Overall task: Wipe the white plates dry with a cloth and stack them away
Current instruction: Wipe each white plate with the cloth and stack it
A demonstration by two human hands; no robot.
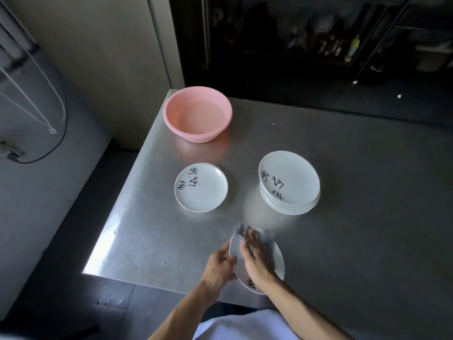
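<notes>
The held plate (278,260) is white and round, with dark brush lettering at its near rim. It is tilted above the near edge of the table (147,229), just in front of the person. A grey cloth (267,238) lies over its far part, blurred. Farther back on the right a stack (289,182) of the same white plates stands on the table, its top plate showing the lettering. To the left, well apart from the stack, a lone plate (201,190) sits face up, a second rim perhaps showing beneath it. At the far left corner is a pink basin (197,114) that appears to hold shallow water. The left hand (220,263) grips the held plate's left rim with curled fingers. The right hand (255,255), fingers spread and fairly straight, presses the cloth onto the plate's face; it is blurred.
</notes>
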